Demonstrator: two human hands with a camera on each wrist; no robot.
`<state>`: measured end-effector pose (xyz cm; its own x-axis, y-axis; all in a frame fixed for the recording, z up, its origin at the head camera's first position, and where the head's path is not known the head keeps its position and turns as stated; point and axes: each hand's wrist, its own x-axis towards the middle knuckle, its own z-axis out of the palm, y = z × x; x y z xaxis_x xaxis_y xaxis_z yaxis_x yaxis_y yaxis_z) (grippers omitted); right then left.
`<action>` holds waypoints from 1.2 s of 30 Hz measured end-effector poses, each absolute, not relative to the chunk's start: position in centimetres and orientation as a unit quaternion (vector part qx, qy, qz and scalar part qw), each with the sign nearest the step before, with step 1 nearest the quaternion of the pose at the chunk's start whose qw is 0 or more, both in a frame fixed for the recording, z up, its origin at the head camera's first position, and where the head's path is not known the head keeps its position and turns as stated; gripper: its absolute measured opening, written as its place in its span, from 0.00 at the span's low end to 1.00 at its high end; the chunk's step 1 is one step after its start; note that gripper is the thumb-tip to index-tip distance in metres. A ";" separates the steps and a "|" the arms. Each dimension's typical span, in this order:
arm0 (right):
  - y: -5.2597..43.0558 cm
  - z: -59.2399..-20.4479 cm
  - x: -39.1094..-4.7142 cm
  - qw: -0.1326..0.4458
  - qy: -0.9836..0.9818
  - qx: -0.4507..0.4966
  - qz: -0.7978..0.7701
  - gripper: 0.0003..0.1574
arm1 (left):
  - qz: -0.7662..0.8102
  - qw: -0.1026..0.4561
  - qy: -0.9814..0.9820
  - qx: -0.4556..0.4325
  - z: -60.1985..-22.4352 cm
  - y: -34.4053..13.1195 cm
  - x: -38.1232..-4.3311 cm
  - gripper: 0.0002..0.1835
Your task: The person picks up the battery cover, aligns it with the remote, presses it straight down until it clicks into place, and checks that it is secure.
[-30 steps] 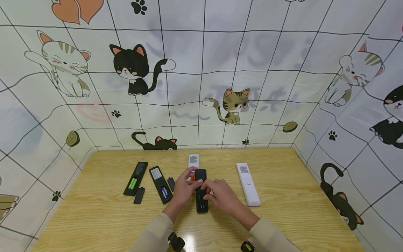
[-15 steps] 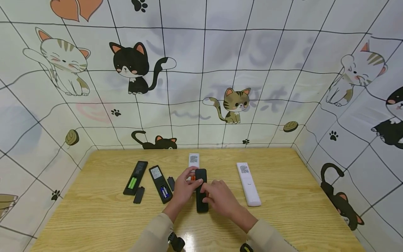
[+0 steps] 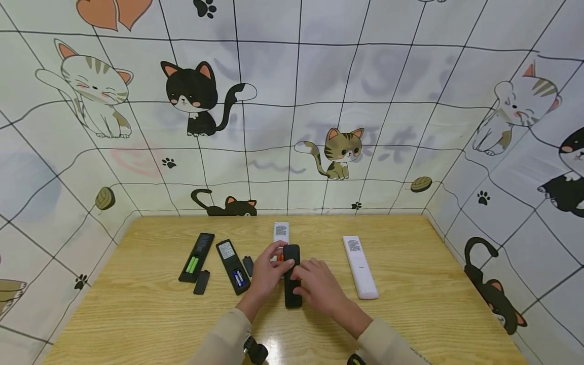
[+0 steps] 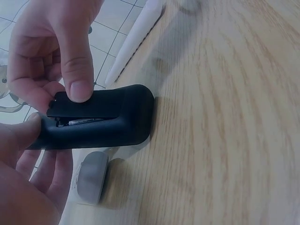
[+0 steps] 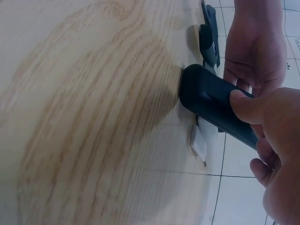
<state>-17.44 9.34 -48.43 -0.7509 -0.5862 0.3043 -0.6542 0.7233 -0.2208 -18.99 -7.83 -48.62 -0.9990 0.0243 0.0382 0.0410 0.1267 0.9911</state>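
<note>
Over the middle of the table in the head view is a black remote control [image 3: 293, 300], its back facing up. My left hand [image 3: 266, 272] grips its far part between thumb and fingers. My right hand [image 3: 323, 286] pinches the black battery cover [image 4: 86, 104], with the thumb on top and a finger at its end. In the left wrist view the cover sits tilted over the compartment, one end raised. A battery [image 4: 86, 121] shows in the gap beneath it. From the right wrist side, my right thumb [image 5: 246, 107] presses on the remote's back.
Left on the wooden table [image 3: 150, 314] lie two black remotes, one with green batteries [image 3: 192, 266] and one with blue batteries [image 3: 239, 278], their covers [image 3: 202, 283] beside them. A white remote [image 3: 281, 232] lies behind my hands, another white remote [image 3: 360, 267] to the right.
My right hand has shifted slightly left, and the near end of the remote, which showed a small pale mark, now looks plain black. The left hand keeps its grip.
</note>
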 end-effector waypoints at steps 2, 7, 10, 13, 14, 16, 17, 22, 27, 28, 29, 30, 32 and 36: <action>9.3 -48.4 -17.4 0.108 -0.922 0.336 0.160 0.18 | -0.659 0.004 -0.752 -0.021 -47.7 -7.8 -18.5 0.24; 9.3 -48.3 -17.4 0.098 -0.927 0.329 0.152 0.19 | -0.654 0.001 -0.757 -0.021 -46.5 -7.8 -17.9 0.23; 9.3 -48.2 -17.4 0.092 -0.930 0.323 0.149 0.20 | -0.654 0.002 -0.757 -0.020 -46.4 -7.8 -17.8 0.23; 9.3 -48.3 -17.4 0.097 -0.930 0.322 0.147 0.19 | -0.654 0.004 -0.756 -0.020 -46.3 -7.8 -17.8 0.24; 9.3 -48.3 -17.4 0.100 -0.929 0.323 0.148 0.19 | -0.654 0.004 -0.756 -0.020 -46.3 -7.8 -17.7 0.24; 9.4 -48.5 -17.4 0.106 -0.929 0.324 0.147 0.18 | -0.653 0.005 -0.757 -0.020 -46.3 -7.7 -17.7 0.24; 9.4 -48.6 -17.4 0.109 -0.928 0.325 0.146 0.18 | -0.653 0.006 -0.757 -0.019 -46.3 -7.7 -17.7 0.24; 9.4 -48.7 -17.4 0.111 -0.928 0.323 0.146 0.18 | -0.648 0.002 -0.761 -0.015 -46.4 -7.7 -17.8 0.24; 9.4 -48.6 -17.3 0.108 -0.930 0.320 0.143 0.19 | -0.650 0.003 -0.759 -0.011 -47.7 -7.7 -18.5 0.24; 9.4 -48.6 -17.3 0.108 -0.931 0.320 0.142 0.19 | -0.651 0.004 -0.759 -0.009 -48.1 -7.7 -18.8 0.24; 9.4 -48.6 -17.3 0.109 -0.931 0.320 0.141 0.19 | -0.652 0.005 -0.758 -0.008 -48.6 -7.7 -19.0 0.24; 9.4 -48.6 -17.3 0.109 -0.931 0.320 0.141 0.19 | -0.651 0.007 -0.759 -0.007 -49.0 -7.7 -19.2 0.25; 9.4 -48.6 -17.3 0.107 -0.932 0.316 0.143 0.20 | -0.649 0.009 -0.761 -0.006 -49.7 -7.7 -19.5 0.25; 9.4 -48.4 -17.3 0.091 -0.939 0.282 0.176 0.21 | -0.646 0.014 -0.763 -0.010 -50.1 -7.8 -19.7 0.24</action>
